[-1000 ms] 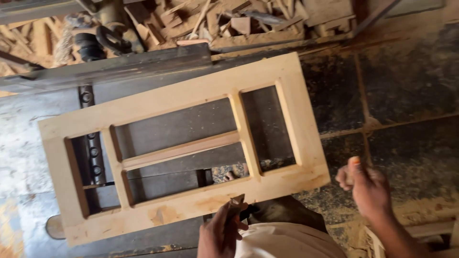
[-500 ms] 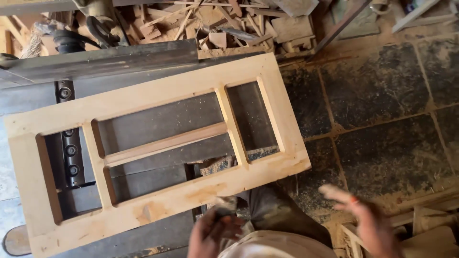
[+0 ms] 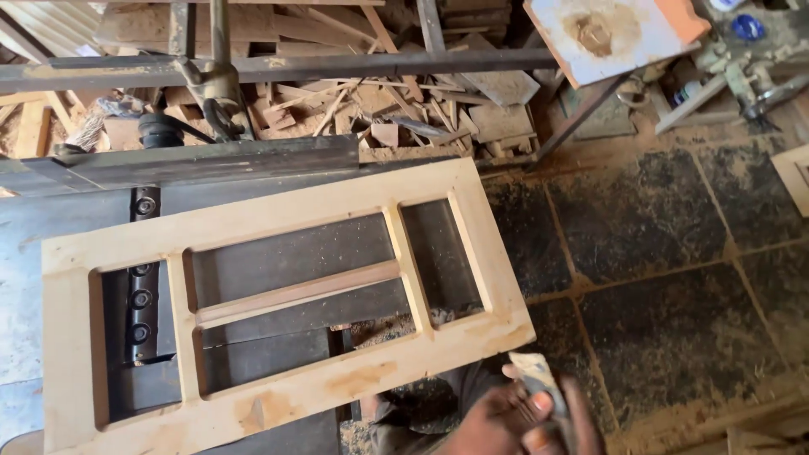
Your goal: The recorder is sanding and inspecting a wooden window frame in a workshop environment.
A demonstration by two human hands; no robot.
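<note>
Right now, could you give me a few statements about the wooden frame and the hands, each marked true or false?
1. The wooden frame lies flat on the dark machine table. True.
2. A hand holds a small scraper-like tool near the frame's corner. True.
3. The frame stands upright against a wall. False: it lies flat.
4. Wood offcuts are piled behind the machine. True.
5. The floor is clean white tile. False: dark, dusty slabs.

Open tiled floor (image 3: 674, 278) beside wooden frame (image 3: 278, 312)
</note>
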